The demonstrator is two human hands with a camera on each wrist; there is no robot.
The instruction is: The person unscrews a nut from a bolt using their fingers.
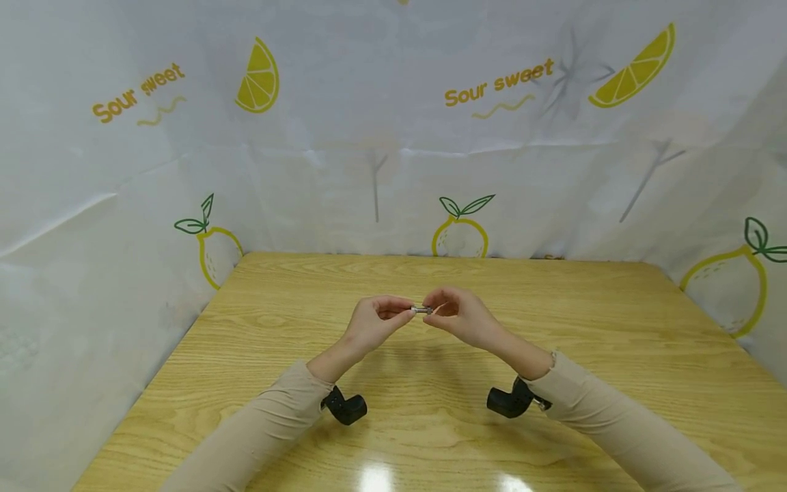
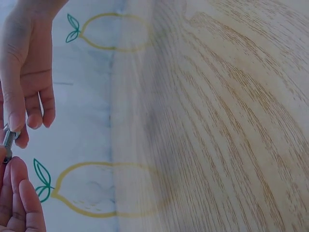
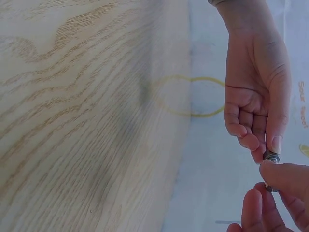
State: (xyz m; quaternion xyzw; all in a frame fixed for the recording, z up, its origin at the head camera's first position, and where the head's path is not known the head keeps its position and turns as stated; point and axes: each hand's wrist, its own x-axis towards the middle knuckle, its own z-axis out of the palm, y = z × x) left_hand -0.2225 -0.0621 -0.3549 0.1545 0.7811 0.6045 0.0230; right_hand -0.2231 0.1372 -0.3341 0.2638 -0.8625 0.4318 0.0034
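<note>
Both hands are raised a little above the wooden table [image 1: 430, 424], fingertips meeting at its middle. Between them is a small metal bolt [image 1: 421, 310], lying level. My left hand [image 1: 410, 310] pinches its left end with thumb and forefinger, and my right hand [image 1: 433, 311] pinches its right end, the other fingers curled. In the left wrist view the bolt [image 2: 8, 139] sits at the left edge between the right hand's fingers [image 2: 14, 118] above and the left hand's fingers [image 2: 17, 193] below. In the right wrist view the bolt's metal end [image 3: 271, 157] shows between the left hand's thumb [image 3: 276, 140] and the right hand's fingers [image 3: 285, 176].
A white cloth printed with lemons [image 1: 393, 137] walls the table at the back and on both sides. Black wrist cameras [image 1: 346, 406] [image 1: 510, 401] hang under the beige sleeves. No other objects lie on the tabletop.
</note>
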